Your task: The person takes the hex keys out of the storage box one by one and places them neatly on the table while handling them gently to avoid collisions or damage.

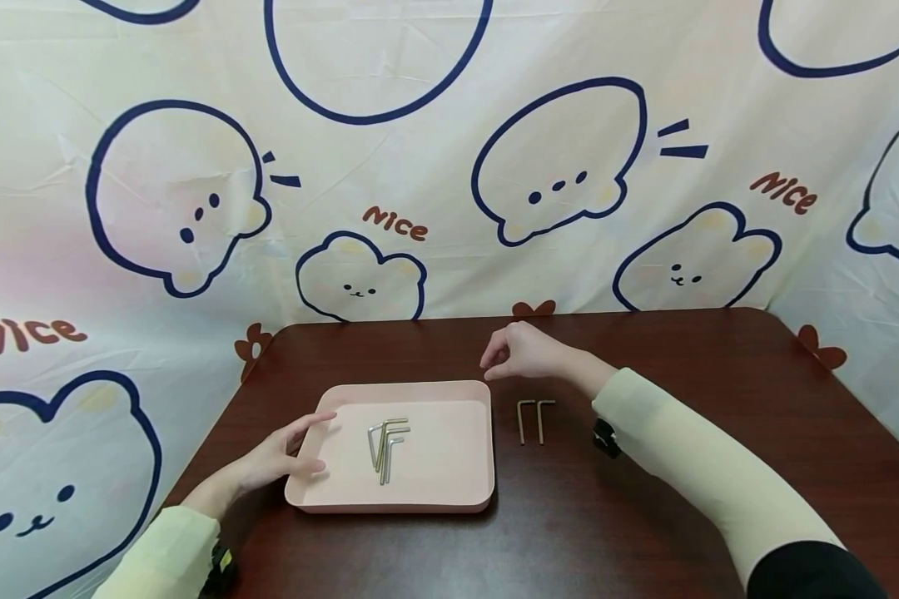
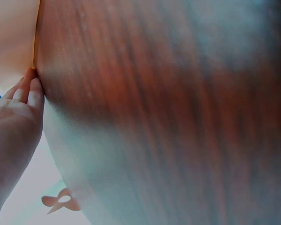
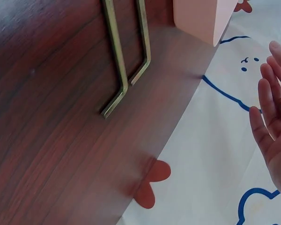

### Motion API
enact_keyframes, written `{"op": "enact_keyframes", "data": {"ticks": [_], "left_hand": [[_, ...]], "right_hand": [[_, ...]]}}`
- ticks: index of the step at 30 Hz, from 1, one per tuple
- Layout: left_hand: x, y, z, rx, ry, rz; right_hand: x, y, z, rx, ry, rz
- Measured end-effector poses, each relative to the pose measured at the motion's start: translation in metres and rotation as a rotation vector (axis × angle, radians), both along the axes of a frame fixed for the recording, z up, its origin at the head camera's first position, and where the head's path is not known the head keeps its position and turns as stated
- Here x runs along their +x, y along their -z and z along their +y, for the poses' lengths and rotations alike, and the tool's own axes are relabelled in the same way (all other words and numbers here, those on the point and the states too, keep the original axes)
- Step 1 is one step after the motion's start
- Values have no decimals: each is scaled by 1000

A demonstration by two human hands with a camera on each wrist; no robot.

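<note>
A pale pink tray [image 1: 449, 482] lies on the table. In it several L-shaped hex keys [image 1: 388, 449] lie in a loose overlapping group, some brassy, some silvery. My left hand [image 1: 273, 453] grips the tray's left rim, thumb and index finger over the edge; in the left wrist view other fingers [image 2: 35, 93] rest against the outer wall. To the tray's right, two brassy hex keys [image 1: 522, 423] [image 3: 114, 47] lie side by side on the wood. Above the table, beyond the tray's far right corner, my right hand [image 1: 528, 353] hovers with loosely bent fingers [image 3: 266, 101], holding nothing.
The dark brown wooden table [image 1: 569, 532] reaches to a cartoon-printed cloth backdrop [image 1: 449, 166] behind it and at both sides. A black wrist device [image 1: 607, 438] sits on the right sleeve, and another [image 1: 221, 566] on the left.
</note>
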State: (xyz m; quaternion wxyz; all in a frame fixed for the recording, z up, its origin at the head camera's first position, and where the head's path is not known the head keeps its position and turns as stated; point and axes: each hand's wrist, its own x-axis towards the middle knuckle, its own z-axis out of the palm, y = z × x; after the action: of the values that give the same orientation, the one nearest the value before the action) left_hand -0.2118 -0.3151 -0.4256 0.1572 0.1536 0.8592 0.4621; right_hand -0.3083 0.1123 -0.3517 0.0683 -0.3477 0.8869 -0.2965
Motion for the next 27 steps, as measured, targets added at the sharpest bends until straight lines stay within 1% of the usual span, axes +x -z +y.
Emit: {"op": "enact_keyframes", "data": {"ticks": [7, 19, 27], "left_hand": [[0, 0, 0, 1, 0, -1], [1, 0, 0, -2, 0, 0], [0, 0, 0, 3, 2, -1]], "right_hand": [[3, 0, -12, -11, -33, -6], [8, 4, -31, 24, -31, -22], [7, 5, -42, 24, -88, -10]]}}
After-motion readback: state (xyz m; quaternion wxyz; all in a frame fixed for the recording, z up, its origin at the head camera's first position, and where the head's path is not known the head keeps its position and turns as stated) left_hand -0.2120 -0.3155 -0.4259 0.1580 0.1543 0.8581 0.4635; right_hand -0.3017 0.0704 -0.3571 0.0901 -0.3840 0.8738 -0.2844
